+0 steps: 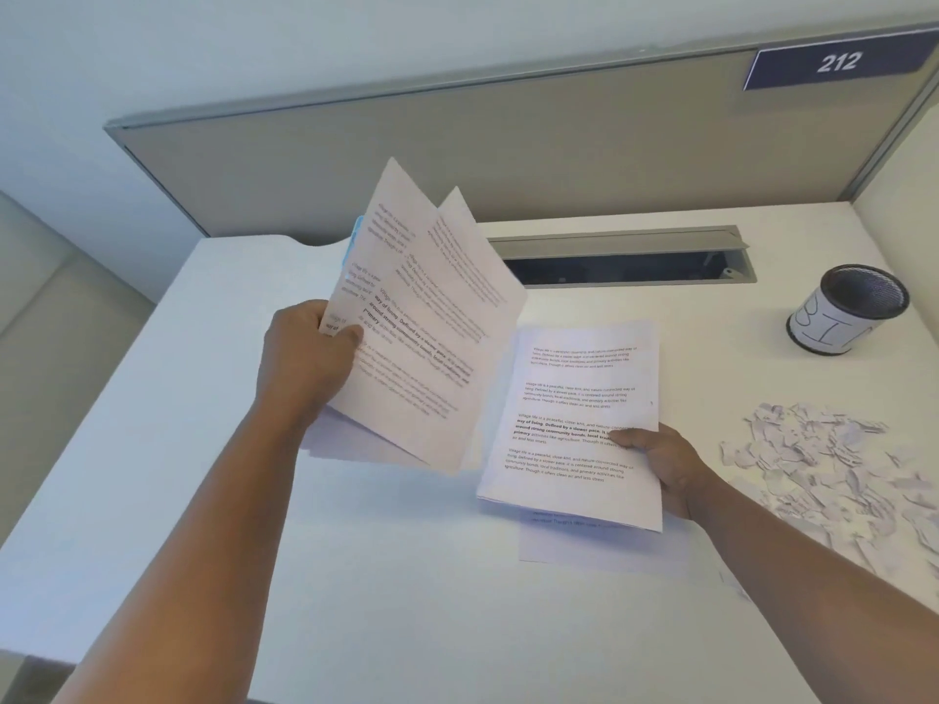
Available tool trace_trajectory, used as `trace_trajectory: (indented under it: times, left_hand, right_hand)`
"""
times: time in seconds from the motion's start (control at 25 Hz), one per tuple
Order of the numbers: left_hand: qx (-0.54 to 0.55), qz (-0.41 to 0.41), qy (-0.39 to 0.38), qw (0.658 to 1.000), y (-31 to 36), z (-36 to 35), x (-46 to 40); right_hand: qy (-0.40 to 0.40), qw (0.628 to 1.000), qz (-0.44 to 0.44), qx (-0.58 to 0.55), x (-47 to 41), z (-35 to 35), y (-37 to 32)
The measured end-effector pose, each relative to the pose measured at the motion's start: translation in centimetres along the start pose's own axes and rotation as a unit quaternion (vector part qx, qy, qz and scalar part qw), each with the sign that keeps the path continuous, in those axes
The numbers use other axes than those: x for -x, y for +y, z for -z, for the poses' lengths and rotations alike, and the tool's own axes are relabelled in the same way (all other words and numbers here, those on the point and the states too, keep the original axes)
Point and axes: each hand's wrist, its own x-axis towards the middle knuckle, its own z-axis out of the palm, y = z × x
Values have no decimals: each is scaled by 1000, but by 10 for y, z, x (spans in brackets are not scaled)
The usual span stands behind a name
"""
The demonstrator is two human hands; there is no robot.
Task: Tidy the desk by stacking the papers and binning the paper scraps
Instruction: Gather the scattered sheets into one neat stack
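Two bundles of printed paper are in play, one in each of the hands. The left hand grasps a fanned sheaf of sheets by its left edge, thumb on top, and holds it tilted up off the tabletop; at least two leaves splay apart at the top, and a blue edge shows behind them (what it belongs to I cannot tell). The right hand pinches the right edge of a second, flatter bundle, thumb pressed on the printed face. Beneath that bundle another sheet lies flat on the tabletop, its lower part sticking out.

The main risk, as I judge it, is the fanned sheaf: held by one edge only, its loose leaves could slide apart or drop as the two bundles are brought together, and misaligned edges would leave a ragged stack. The lone sheet below could also be dragged askew or left out of the stack.

The paper scraps lie in a loose heap just right of the right forearm, well apart from the mesh bin at the back right. A careless sweep of that arm or of a sheet's edge could scatter them.
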Motion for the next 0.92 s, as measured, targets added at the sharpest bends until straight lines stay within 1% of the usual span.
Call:
trace_trajectory:
  times: [0.04,0.12,0.2,0.36,0.48,0.56,0.64,0.72,0.8,0.92]
  left_hand:
    - [61,19,-14,998,-3,-2,1]
    - [173,64,-65,981,-13,-14,7]
    - [235,109,-118,959,-27,-35,13]
    - [269,179,-212,922,-53,-78,28]
    - [269,205,-264,903,-64,-94,38]
    - [264,198,-244,912,-63,-100,40]
    - [238,168,-203,935,-59,-104,38]
    - [204,140,-187,951,-58,-108,35]
    - [180,133,-201,954,-57,-115,35]
    - [172,120,-252,945,-49,-128,43]
  right_hand:
    - [-4,1000,-1,1,1,-1,0]
    - [-10,1000,1,-8,5,-2,0]
    - [-18,1000,10,-14,10,-6,-2]
    - [-40,998,39,-41,24,-9,-3]
    - [-64,995,53,-61,35,-5,-2]
    - [-69,994,60,-55,44,-2,-2]
    - [-63,995,70,-37,52,-1,-4]
    - [-68,994,78,-31,60,-2,-7]
    - [-72,993,84,-42,68,-2,-9]
    - [-92,992,88,-8,75,-2,-9]
